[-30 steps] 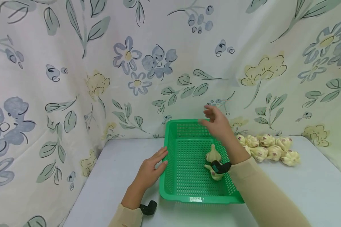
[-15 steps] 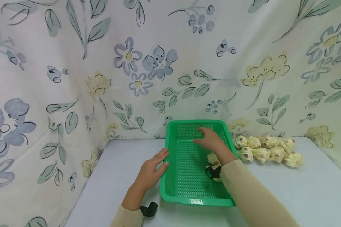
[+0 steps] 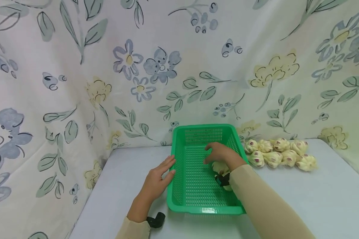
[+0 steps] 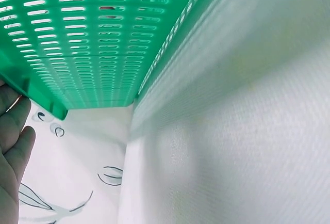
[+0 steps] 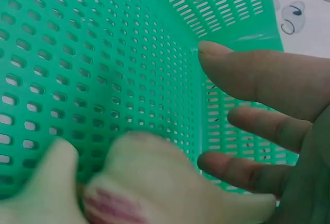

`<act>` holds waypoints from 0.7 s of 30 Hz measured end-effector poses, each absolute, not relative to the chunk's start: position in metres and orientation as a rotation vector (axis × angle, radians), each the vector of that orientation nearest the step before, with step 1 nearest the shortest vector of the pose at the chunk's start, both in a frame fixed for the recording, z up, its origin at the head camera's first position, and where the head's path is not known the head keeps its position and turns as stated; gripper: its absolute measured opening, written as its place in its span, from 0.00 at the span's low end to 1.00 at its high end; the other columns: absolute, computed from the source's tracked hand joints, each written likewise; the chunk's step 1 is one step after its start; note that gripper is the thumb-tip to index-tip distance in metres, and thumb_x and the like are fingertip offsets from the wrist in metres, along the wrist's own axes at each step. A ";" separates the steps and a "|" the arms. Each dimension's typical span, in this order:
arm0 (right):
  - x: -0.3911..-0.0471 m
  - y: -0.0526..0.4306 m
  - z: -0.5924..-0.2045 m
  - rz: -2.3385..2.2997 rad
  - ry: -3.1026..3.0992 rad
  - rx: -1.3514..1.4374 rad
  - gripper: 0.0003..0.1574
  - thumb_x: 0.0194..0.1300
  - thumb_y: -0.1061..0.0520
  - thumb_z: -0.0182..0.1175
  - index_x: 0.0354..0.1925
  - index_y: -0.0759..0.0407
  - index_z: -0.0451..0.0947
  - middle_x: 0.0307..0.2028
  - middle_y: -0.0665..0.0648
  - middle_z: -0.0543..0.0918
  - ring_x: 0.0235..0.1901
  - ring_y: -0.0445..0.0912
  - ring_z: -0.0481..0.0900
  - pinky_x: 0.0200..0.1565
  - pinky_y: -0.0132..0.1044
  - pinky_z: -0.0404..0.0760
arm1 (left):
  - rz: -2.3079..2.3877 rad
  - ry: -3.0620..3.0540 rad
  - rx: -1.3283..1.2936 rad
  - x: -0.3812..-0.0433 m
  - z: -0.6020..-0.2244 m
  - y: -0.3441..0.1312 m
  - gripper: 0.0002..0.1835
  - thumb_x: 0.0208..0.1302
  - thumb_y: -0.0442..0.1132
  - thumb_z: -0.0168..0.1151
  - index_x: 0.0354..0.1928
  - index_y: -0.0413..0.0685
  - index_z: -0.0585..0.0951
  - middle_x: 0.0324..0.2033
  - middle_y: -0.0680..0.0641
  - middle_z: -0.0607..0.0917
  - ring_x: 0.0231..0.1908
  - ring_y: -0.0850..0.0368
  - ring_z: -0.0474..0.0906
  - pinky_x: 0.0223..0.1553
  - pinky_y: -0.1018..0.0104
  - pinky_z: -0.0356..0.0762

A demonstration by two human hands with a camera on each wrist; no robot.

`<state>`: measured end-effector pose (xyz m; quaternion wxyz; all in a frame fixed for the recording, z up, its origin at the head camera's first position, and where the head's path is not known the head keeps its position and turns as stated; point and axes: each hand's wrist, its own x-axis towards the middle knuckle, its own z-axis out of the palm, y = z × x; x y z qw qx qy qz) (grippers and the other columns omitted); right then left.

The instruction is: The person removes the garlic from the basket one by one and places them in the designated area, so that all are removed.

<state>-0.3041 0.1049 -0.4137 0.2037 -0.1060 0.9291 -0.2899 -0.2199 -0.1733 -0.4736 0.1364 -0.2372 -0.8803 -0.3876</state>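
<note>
In the head view a green plastic basket [image 3: 191, 209] stands on the table. My left hand [image 3: 156, 182] rests its straight fingers against the basket's left rim; the left wrist view shows its fingertips [image 4: 19, 109] at that edge. Inside the basket, my right hand [image 3: 222, 155] reaches over the right side, thumb and fingers apart. A garlic bulb [image 3: 219, 167] lies just below that hand, and another bulb [image 3: 227, 188] shows partly behind the wrist. Close up in the right wrist view, a garlic bulb [image 5: 154, 177] sits beside the spread fingers, with no grip around it.
Several garlic bulbs [image 3: 273, 159] lie in two rows on the white table [image 3: 296, 196], right of the basket. A floral curtain [image 3: 179, 73] hangs behind and along the left. A black wrist camera [image 3: 156, 220] sits at the left cuff.
My right hand has come down from above the basket's far right rim into the basket, near the garlic. The left hand stays at the rim. The view has shifted slightly.
</note>
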 end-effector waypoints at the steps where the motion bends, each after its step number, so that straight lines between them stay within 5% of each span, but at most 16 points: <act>1: -0.304 0.105 -0.414 -0.809 2.583 -0.294 0.42 0.59 0.52 0.71 0.68 0.59 0.68 0.71 0.67 0.62 0.67 0.65 0.66 0.58 0.58 0.76 | -1.120 -2.548 -0.687 -0.220 -0.474 -0.173 0.24 0.74 0.48 0.55 0.68 0.48 0.74 0.70 0.58 0.69 0.71 0.62 0.62 0.67 0.54 0.68; 6: -0.304 0.103 -0.416 -0.764 2.550 -0.306 0.43 0.56 0.54 0.73 0.68 0.55 0.69 0.71 0.65 0.64 0.63 0.62 0.71 0.53 0.55 0.80 | -1.110 -2.547 -0.680 -0.221 -0.474 -0.173 0.24 0.74 0.47 0.55 0.67 0.49 0.74 0.70 0.58 0.69 0.71 0.62 0.62 0.67 0.54 0.68; 13: -0.301 0.100 -0.418 -0.815 2.446 -0.238 0.45 0.56 0.58 0.73 0.69 0.49 0.68 0.62 0.63 0.73 0.47 0.54 0.79 0.33 0.47 0.84 | -1.121 -2.550 -0.678 -0.221 -0.475 -0.173 0.24 0.73 0.46 0.56 0.68 0.48 0.74 0.70 0.58 0.69 0.71 0.63 0.62 0.68 0.54 0.67; 21: -0.303 0.100 -0.421 -0.748 2.455 -0.348 0.46 0.53 0.59 0.74 0.68 0.51 0.69 0.63 0.64 0.73 0.52 0.57 0.78 0.39 0.47 0.84 | -1.094 -2.531 -0.686 -0.221 -0.474 -0.173 0.24 0.73 0.46 0.56 0.67 0.47 0.74 0.70 0.56 0.70 0.71 0.61 0.63 0.67 0.54 0.68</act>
